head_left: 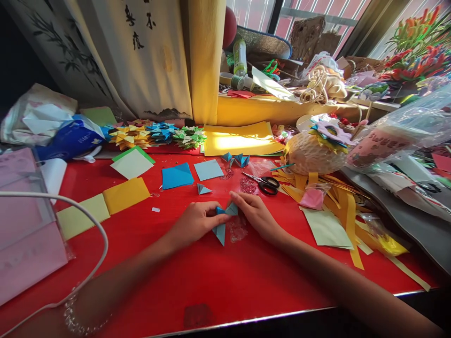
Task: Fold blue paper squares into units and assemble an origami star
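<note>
Paper point(220, 233) (folded, blue), in left hand point(197, 220), partly hidden

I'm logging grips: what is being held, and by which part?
Folded blue paper: the left hand pinches its middle, the right hand its upper right end.

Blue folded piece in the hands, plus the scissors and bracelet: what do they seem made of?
Folded piece: matte paper, judging by its crisp creases. Scissors: shiny, probably steel blades; smooth black handles, likely plastic. Bracelet: clear, glinting beads, glass or plastic.
</note>
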`<state>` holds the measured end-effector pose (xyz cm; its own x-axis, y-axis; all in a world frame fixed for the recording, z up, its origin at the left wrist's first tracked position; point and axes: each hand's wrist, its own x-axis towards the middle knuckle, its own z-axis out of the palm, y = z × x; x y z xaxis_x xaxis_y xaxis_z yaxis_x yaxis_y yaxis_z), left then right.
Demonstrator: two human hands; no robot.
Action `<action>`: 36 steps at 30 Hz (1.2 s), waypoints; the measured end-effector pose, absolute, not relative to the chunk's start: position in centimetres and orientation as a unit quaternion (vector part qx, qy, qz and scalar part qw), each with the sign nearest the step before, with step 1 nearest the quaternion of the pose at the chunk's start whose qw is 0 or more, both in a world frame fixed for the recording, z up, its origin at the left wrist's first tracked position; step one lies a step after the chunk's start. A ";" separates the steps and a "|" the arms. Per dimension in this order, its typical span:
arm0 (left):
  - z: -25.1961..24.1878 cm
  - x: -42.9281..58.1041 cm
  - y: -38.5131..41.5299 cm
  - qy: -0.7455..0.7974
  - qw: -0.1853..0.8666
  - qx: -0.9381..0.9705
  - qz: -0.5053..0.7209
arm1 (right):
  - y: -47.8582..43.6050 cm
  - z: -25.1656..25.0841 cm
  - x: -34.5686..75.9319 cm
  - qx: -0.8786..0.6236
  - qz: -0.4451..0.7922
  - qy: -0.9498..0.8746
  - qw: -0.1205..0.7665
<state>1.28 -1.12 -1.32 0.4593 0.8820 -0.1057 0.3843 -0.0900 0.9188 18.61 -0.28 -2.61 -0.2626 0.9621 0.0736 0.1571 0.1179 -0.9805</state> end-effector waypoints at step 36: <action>-0.1 1.5 -1.3 0.447 0.638 0.527 0.341 | 3.9 -2.4 17.8 -0.415 0.328 -0.778 0.339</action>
